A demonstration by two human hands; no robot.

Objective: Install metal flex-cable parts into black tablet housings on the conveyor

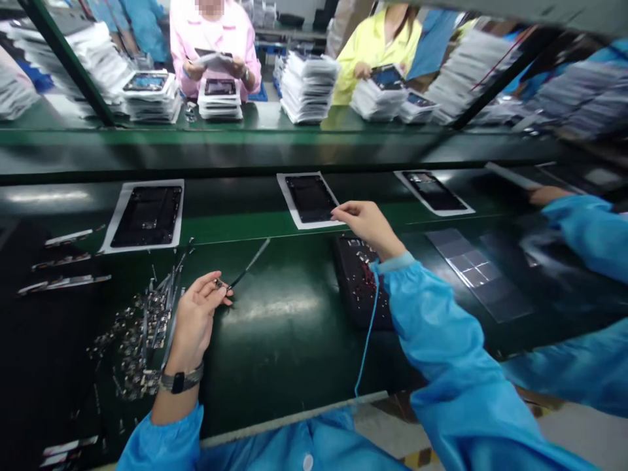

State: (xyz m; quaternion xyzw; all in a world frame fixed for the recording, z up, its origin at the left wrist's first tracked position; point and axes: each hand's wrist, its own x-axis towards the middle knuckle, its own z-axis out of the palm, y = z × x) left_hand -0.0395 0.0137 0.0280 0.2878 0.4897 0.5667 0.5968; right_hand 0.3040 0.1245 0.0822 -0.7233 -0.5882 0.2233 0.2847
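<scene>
While the green conveyor belt [235,226] carries three dark tablet housings on white sheets, attention goes to the middle one [310,197], just past the near bench edge. Looks flat, thin and stiff, probably light but with exposed internals, so likely fragile in the middle; best held by the bare rim or slid by its white sheet [288,196]. Right hand [367,224] stretched forward, fingertips pinched together at the housing's near right corner, touching the sheet edge or the frame; cannot tell which. Left hand [196,317] lower on the bench, thumb and forefinger closed on a tiny metal part [220,283], beside a thin dark strip [250,263] lying aslant. Part seems very light, hard and easy to drop; a fingertip pinch suits it.

As for holders: a black tray [354,278] under the right wrist, holding scattered small reddish and pale bits, partly hidden by the sleeve. No bin for the loose pile of small metal parts [140,340] left of the left hand; simply heaped on the bench.
</scene>
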